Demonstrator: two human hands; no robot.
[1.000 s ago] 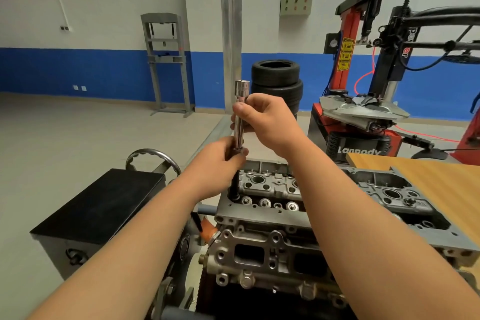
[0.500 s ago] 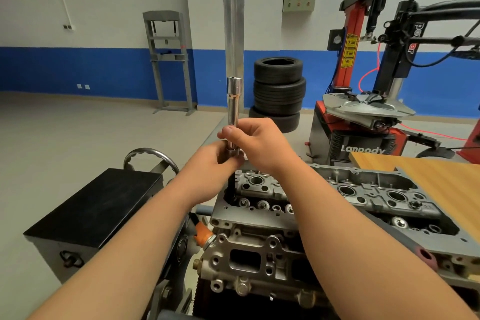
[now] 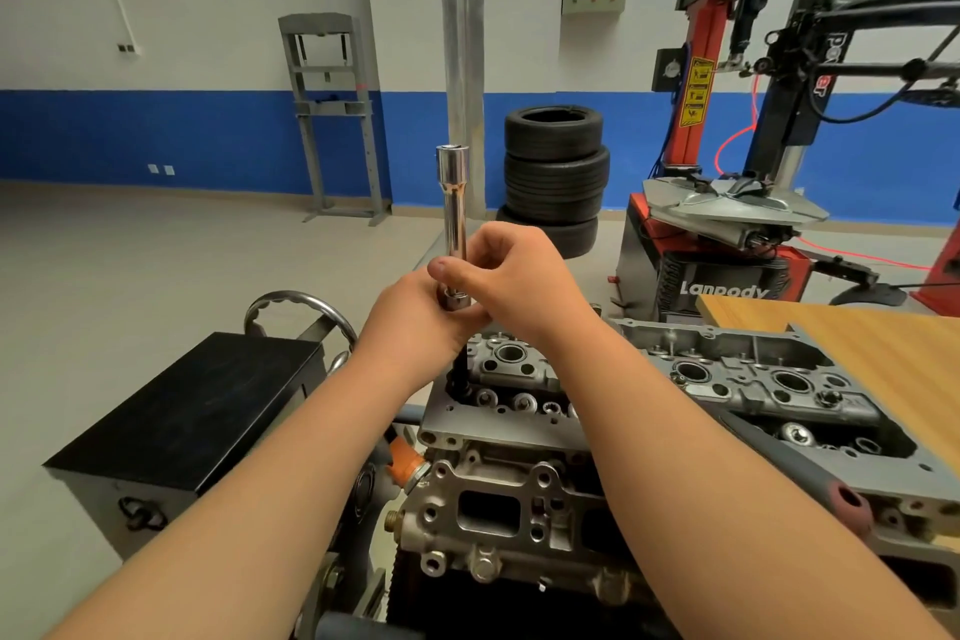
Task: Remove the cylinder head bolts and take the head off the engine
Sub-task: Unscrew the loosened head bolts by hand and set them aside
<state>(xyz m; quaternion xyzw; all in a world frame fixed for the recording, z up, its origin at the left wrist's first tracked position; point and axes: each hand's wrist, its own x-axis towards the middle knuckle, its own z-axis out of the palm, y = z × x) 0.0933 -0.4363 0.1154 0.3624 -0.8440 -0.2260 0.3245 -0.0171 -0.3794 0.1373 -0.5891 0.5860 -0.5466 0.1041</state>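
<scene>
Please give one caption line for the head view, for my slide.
Left hand and right hand grip an upright chrome extension bar above the cylinder head.

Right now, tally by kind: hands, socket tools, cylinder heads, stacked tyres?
hands: 2, left hand and right hand, both gripping the tool
socket tool: 1
cylinder head: 1
tyres in the stack: 4
total: 8
</scene>
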